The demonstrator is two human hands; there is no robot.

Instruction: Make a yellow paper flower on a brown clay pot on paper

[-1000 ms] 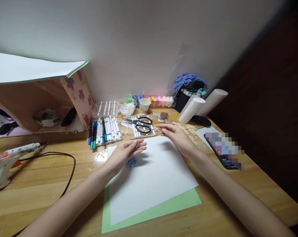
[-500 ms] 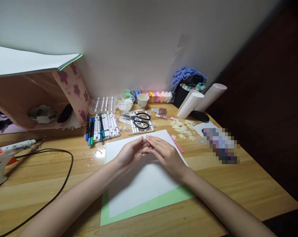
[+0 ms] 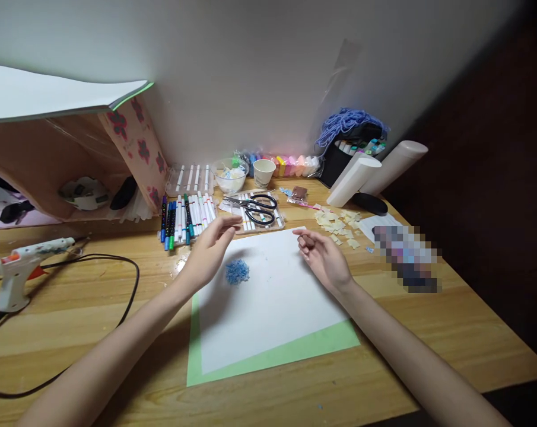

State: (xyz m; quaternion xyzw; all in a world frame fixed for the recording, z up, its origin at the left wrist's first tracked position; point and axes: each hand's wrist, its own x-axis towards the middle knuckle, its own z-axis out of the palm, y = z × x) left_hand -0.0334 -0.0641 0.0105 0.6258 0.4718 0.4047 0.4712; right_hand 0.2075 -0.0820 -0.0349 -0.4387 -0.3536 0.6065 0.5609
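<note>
A small heap of fine blue bits (image 3: 237,272) lies on the left part of a white paper sheet (image 3: 268,314). My left hand (image 3: 211,252) hovers just left of and above the heap, fingers loosely bent and thumb apart, with nothing visible in it. Over the sheet's right side is my right hand (image 3: 325,260), its fingers half curled and apart, apparently empty. A few tiny blue specks dot the paper between my hands. Beneath the white sheet, a green sheet (image 3: 277,361) shows along the left and front edges.
Behind the paper are scissors (image 3: 260,211), markers (image 3: 197,213), a bowl (image 3: 231,178) and a paper cup (image 3: 264,173). Pale yellow paper scraps (image 3: 339,222) lie beyond my right hand. A glue gun (image 3: 16,276) and its black cable (image 3: 132,296) occupy the left side.
My hands were cupped together over the sheet's middle; now they are apart, left and right. The blue heap, hidden before, is now in sight. The camera view has shifted slightly.
</note>
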